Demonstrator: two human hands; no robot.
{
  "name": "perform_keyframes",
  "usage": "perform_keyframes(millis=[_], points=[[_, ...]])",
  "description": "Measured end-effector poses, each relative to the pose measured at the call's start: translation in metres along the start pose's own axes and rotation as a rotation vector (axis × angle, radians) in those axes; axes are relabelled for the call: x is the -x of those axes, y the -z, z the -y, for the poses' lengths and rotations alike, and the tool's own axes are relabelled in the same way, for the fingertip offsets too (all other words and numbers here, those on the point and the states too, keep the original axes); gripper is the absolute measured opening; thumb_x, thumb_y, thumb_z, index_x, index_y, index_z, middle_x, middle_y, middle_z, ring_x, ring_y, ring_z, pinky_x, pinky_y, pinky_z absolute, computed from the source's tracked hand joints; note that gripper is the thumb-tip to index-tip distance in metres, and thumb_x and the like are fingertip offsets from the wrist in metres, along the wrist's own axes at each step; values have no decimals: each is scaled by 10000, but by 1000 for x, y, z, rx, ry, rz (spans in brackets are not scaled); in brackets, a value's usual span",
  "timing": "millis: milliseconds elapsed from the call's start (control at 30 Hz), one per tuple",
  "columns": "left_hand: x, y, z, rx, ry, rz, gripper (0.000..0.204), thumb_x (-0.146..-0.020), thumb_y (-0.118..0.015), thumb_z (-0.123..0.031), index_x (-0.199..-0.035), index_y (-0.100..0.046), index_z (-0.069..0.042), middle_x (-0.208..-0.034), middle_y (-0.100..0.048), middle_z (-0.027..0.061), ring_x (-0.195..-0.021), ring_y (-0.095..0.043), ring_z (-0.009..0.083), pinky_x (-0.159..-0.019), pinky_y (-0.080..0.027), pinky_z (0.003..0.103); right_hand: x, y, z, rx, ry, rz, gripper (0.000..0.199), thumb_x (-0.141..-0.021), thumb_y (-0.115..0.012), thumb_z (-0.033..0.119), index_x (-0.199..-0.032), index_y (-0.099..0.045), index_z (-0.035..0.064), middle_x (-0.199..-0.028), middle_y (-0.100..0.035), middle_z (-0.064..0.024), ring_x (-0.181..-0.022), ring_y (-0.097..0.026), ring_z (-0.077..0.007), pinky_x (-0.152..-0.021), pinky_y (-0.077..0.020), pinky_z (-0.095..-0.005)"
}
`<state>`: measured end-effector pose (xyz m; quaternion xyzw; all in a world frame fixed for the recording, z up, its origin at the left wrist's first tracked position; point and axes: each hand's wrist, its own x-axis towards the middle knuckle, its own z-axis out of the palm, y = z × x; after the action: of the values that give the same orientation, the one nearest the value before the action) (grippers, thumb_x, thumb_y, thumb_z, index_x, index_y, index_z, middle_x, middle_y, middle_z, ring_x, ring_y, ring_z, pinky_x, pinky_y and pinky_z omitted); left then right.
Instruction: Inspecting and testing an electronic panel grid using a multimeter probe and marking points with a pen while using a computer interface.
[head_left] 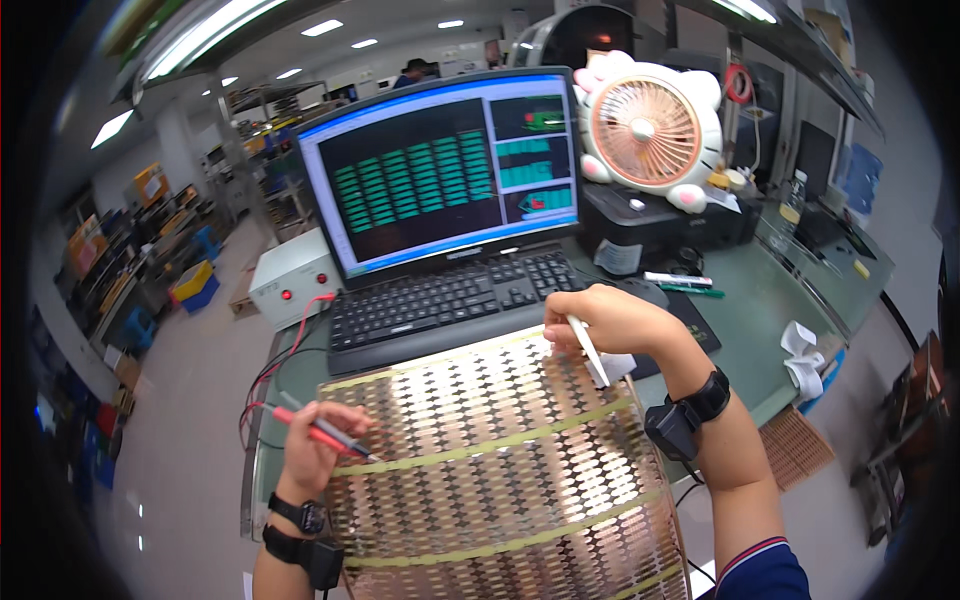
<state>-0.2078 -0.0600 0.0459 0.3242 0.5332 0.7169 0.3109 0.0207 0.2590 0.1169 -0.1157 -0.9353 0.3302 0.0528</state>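
Note:
A large copper-coloured circuit panel [490, 490], with rows of small repeated shapes and yellowish-green strips, lies tilted in front of me. My left hand [312, 455] is at its left edge, closed around a pair of red and black test probes [335, 436]. The probe tips point right, at the end of a green strip. Over the panel's top right corner, my right hand [620, 320] grips a slim white stick-like tool [590, 352]. Its lower end points down at the panel; whether it touches is unclear. A small whitish piece [617, 368] lies beside that end.
Behind the panel stand a black keyboard [450, 298] and a monitor [420, 185]. A grey box with red lights [292, 280] is at left, with red and black leads nearby. At right are a white fan [645, 130] on a black printer [650, 225], markers [682, 285] and a bottle [792, 205].

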Motion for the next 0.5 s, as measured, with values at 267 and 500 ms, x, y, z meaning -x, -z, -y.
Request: perform_keyframes(millis=[267, 500], points=[[9, 11, 2, -10, 76, -5, 506, -954, -314, -337, -894, -630, 53, -872, -650, 179, -872, -614, 263, -933, -434, 383, -120, -59, 55, 282, 195, 196, 241, -882, -578, 283, -1046, -600, 108, -985, -660, -164, -944, -624, -345, -807, -481, -431], [6, 14, 5, -1, 120, 13, 494, -955, -325, -342, -927, -620, 53, -888, -646, 164, -927, -624, 265, -907, -464, 382, -158, -91, 48, 500, 187, 53, 167, -872, -559, 259, -1006, -609, 171, -1005, -628, -129, -1047, -527, -318, -881, -406, -422]])
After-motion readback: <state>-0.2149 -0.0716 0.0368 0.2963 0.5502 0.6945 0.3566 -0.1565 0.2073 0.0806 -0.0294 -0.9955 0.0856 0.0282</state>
